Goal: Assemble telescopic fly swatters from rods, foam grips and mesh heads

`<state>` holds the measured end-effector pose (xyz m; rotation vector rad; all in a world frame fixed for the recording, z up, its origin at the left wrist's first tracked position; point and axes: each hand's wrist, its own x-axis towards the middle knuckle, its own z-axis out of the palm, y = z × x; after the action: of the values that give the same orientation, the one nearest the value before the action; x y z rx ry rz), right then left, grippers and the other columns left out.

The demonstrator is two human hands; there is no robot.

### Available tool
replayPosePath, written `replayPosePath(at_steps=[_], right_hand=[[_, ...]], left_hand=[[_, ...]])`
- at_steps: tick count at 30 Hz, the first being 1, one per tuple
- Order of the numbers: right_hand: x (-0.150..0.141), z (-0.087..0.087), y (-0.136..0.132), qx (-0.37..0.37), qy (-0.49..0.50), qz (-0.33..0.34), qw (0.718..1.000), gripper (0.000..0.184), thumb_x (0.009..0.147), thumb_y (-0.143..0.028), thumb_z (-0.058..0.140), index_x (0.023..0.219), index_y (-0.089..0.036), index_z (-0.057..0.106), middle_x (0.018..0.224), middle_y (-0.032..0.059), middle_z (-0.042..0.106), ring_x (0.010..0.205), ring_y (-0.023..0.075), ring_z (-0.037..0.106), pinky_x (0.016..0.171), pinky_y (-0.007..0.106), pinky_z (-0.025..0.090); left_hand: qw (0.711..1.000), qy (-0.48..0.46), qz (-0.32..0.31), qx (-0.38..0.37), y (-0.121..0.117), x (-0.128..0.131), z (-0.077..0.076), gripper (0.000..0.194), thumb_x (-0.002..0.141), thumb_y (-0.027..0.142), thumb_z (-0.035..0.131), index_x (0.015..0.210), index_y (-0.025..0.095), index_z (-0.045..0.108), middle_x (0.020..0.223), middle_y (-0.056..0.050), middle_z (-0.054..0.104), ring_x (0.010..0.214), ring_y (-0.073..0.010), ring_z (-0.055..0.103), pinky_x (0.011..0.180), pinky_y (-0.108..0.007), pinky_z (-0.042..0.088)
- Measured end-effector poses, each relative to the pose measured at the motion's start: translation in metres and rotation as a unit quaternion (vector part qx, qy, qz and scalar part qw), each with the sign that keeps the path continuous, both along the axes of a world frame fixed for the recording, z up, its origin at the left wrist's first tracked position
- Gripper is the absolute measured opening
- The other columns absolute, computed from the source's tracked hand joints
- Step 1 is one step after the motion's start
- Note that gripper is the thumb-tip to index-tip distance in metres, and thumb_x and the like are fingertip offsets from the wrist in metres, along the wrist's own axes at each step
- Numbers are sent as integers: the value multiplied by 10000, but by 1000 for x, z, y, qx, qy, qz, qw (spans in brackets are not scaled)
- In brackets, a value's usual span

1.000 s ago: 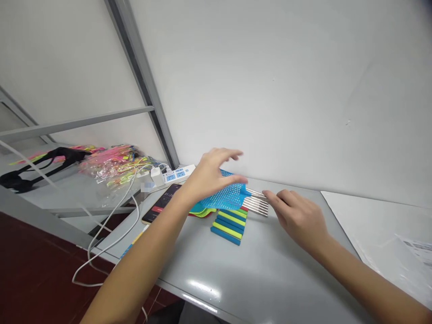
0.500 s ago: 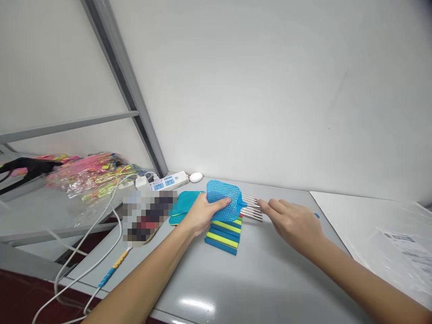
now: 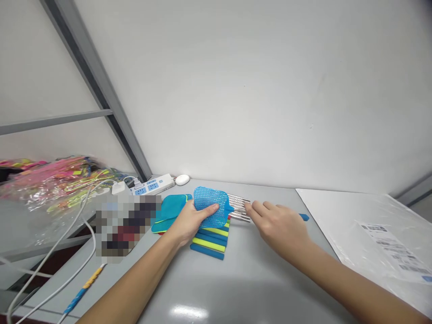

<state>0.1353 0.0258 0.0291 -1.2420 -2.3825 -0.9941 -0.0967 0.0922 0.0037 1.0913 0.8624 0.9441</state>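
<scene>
Above a desk [image 3: 266,288], a blue fly swatter [image 3: 213,197] is being gripped, head by left hand [image 3: 189,221] and shaft by right hand [image 3: 280,226], partly hiding coloured sticks [image 3: 208,244], with a power strip [image 3: 158,183] lying further left.

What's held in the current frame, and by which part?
Left hand: blue perforated plastic flyswatter, by its flat head, thumb on top. Right hand: at thin silver metal rods; grip unclear.
</scene>
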Motion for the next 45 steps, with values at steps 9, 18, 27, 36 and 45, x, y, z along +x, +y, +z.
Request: replayPosePath(at_steps=[9, 18, 27, 36, 45], right_hand=[[13, -4, 9, -211, 105, 10, 972, 148, 928, -140, 422, 944, -224, 542, 766, 8, 658, 515, 137, 546, 455, 280, 231], [4, -31, 6, -336, 477, 18, 812, 246, 990, -419, 380, 1087, -253, 533, 577, -45, 526, 483, 155, 504, 483, 276, 389], [-12, -62, 10, -336, 745, 152, 556, 247, 967, -425, 415, 954, -229, 565, 773, 38, 611, 669, 184, 556, 618, 328, 488], [-23, -16, 4, -378, 817, 152, 408, 290, 942, -502, 460, 915, -236, 573, 989, 63, 711, 1005, 238, 614, 919, 400, 435], [26, -28, -25, -520, 701, 97, 479, 352, 939, -499, 482, 909, -204, 672, 928, 68, 705, 861, 195, 594, 822, 345, 438]], left_hand=[[989, -89, -66, -100, -3, -14, 14, 404, 805, 438, 693, 1080, 145, 649, 1021, -125, 708, 757, -224, 693, 535, -307, 571], [929, -287, -206, -107, -17, -6, 23, 634, 877, 668, 404, 1105, 129, 649, 1057, -159, 666, 985, -270, 628, 860, -436, 488], [964, -130, -209, -98, -46, 39, -18, 398, 768, 481, 699, 968, 164, 564, 867, -77, 619, 706, -162, 618, 663, -303, 463], [997, 12, -72, 23, -86, 93, -28, 369, 839, 489, 632, 933, 217, 402, 737, 61, 391, 655, -92, 383, 629, -233, 329], [967, 30, -251, -39, -99, 102, -53, 404, 873, 590, 510, 801, 203, 418, 561, 59, 446, 462, -78, 368, 464, -230, 268]])
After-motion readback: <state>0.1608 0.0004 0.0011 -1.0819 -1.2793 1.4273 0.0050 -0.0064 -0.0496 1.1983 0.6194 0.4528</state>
